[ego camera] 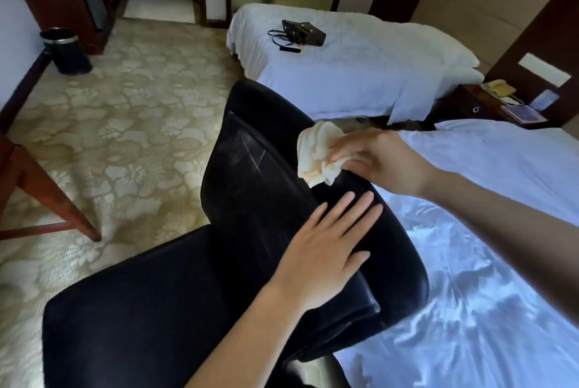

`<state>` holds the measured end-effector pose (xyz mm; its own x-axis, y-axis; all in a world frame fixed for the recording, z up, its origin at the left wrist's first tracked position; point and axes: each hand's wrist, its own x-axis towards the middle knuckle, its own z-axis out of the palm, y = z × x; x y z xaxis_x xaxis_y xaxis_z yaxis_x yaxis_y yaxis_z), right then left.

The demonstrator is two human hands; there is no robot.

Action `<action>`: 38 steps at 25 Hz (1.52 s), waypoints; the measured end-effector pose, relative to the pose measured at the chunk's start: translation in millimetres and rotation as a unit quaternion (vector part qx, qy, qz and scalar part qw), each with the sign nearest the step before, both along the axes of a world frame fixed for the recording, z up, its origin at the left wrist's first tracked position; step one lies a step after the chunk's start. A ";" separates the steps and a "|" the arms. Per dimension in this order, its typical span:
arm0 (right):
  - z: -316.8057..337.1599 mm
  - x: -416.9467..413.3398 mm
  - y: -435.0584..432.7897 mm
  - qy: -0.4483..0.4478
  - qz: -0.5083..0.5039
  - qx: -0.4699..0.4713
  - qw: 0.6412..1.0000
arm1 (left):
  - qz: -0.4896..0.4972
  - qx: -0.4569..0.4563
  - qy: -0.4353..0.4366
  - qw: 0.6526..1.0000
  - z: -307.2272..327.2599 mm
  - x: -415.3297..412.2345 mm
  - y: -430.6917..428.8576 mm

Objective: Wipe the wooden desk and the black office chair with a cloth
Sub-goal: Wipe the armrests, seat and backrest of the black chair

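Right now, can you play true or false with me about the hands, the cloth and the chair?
1. The right hand has a grip on a pale cloth. True.
2. The left hand is squeezing a sponge. False: it lies flat and open on the black chair, holding nothing.
3. The cloth is against the chair's backrest. True.
4. A dark handbag lies on the far bed. True.
5. The black bin sits on the bed. False: it stands on the carpet near the wall.
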<state>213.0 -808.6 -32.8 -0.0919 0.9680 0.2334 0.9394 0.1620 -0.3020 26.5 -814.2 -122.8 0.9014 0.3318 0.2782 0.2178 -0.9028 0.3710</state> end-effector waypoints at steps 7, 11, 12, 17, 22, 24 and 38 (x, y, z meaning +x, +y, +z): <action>-23.1 -29.4 -97.4 0.036 -0.122 0.075 0.989 | -0.005 -0.055 0.024 0.998 -19.0 -49.7 -12.7; -43.4 -54.5 -149.3 -0.049 -0.171 0.114 0.977 | 0.036 -0.079 0.012 0.996 -1.3 -63.4 -2.8; -49.0 -61.8 -159.7 -0.070 -0.189 0.134 0.970 | 0.043 -0.079 0.009 0.996 6.9 -63.9 1.2; -82.9 -95.3 -195.6 -0.127 -0.266 0.211 0.932 | 0.015 -0.055 0.041 0.998 55.0 -53.9 23.8; -97.2 -97.1 -190.4 -0.092 -0.313 0.240 0.914 | -0.011 -0.039 0.091 0.995 76.8 -37.4 39.6; -97.7 -94.7 -185.0 -0.084 -0.316 0.247 0.912 | -0.002 -0.040 0.093 0.995 77.3 -40.4 41.4; -108.9 -61.5 -80.9 0.094 -0.356 0.291 0.883 | 0.132 -0.069 0.175 0.973 59.2 -80.7 19.6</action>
